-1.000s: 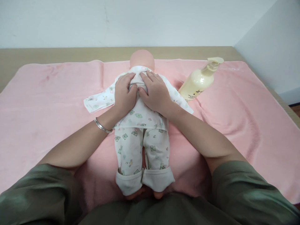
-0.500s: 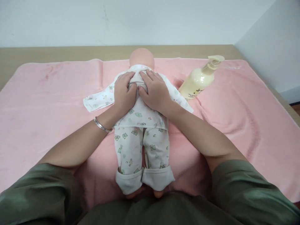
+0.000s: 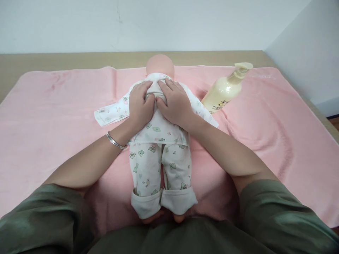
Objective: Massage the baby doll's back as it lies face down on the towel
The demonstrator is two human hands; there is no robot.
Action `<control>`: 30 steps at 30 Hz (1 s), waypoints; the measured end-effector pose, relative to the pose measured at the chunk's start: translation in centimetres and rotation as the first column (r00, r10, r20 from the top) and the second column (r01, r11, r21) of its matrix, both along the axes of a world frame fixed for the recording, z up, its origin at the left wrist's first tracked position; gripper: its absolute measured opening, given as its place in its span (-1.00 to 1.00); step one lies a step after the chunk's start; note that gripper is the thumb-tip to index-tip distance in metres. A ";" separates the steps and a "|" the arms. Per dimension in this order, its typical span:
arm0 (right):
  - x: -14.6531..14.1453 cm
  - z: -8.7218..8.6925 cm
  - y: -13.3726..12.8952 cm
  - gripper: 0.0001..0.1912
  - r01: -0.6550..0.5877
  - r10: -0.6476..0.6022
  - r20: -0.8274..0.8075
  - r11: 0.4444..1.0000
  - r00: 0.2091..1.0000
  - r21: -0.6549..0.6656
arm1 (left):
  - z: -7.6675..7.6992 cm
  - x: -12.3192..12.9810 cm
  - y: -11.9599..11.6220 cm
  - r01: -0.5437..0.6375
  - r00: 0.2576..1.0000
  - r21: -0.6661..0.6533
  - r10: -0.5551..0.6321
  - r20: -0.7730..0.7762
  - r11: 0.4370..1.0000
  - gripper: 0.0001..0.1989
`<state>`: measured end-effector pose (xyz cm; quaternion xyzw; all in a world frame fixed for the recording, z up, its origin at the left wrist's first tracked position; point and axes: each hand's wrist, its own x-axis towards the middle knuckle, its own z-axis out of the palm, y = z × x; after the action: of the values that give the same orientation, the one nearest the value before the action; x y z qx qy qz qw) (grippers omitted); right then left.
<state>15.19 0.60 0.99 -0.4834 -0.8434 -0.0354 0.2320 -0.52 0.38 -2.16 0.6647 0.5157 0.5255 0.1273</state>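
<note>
A baby doll (image 3: 160,65) lies face down, its head pointing away from me and its feet near my body. It wears a white printed shirt (image 3: 165,132) and matching trousers (image 3: 147,169) with turned-up cuffs. My left hand (image 3: 140,104) rests flat on the left side of the doll's upper back, fingers stretched toward its shoulder. On the right side of the back lies my right hand (image 3: 176,102), also flat, with its fingers somewhat spread. The two thumbs come close together near the spine. Neither hand grasps anything.
Under the doll spreads a pink blanket (image 3: 66,102) over a wooden table (image 3: 212,56). A pale yellow pump bottle (image 3: 225,90) stands right of the doll, beside its sleeve. White walls (image 3: 159,24) rise behind the table and at the right.
</note>
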 end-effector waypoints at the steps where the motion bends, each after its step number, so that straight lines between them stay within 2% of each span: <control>1: 0.0 0.2 -0.1 -0.34 0.007 -0.007 0.011 1.000 1.000 -0.009 | 0.0 0.0 0.0 0.001 1.000 0.002 -0.001 0.004 1.000 -0.58; 7: -0.1 0.4 -0.3 -0.35 0.029 -0.028 0.033 0.999 0.999 -0.020 | 0.0 0.1 0.0 0.001 1.000 -0.005 -0.001 0.011 1.000 -0.58; 14: 0.2 -0.4 0.2 -0.35 -0.024 0.025 -0.038 0.999 0.999 0.040 | 0.0 0.0 0.0 -0.008 1.000 0.010 0.008 -0.001 1.000 -0.57; 20: 0.1 -0.1 0.1 -0.35 -0.002 0.002 0.012 1.000 1.000 0.005 | -0.1 0.0 0.1 -0.026 1.000 0.034 0.026 -0.004 0.999 -0.57; 30: 0.2 -0.4 0.3 -0.36 -0.029 0.031 -0.058 0.999 0.998 0.035 | 0.1 0.0 0.0 -0.010 1.000 0.019 0.010 -0.002 1.000 -0.55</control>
<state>15.42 0.86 0.56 -0.4674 -0.8426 -0.0320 0.2655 -0.52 0.34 -2.10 0.6639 0.5141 0.5302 0.1177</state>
